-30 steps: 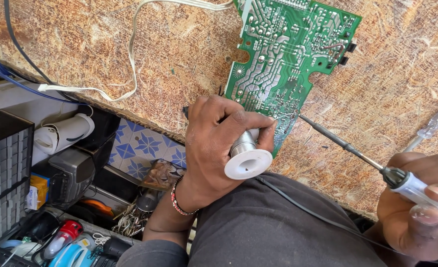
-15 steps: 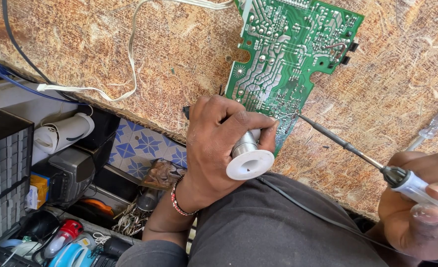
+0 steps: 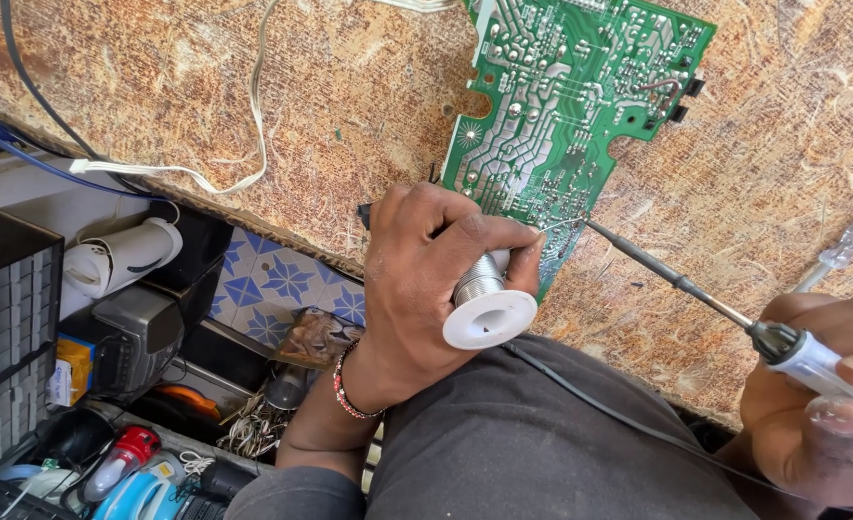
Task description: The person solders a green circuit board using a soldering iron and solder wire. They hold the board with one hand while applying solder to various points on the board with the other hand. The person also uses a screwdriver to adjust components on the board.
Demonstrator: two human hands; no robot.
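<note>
Left hand [image 3: 417, 289] wrapped tight around a wire spool [image 3: 487, 303]. Right hand [image 3: 812, 404] gripping a soldering iron [image 3: 696, 289], tip touching the green board [image 3: 561, 106].

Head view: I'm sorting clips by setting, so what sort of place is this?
Probably an electronics repair bench: a green printed circuit board on a rough chipboard worktop, a slim soldering iron in the right hand, and a white spool of solder wire in the left hand.

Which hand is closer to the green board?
Left. The left hand, holding a solder spool, touches the green board at its lower edge; the right hand stays far off, lower right.
</note>
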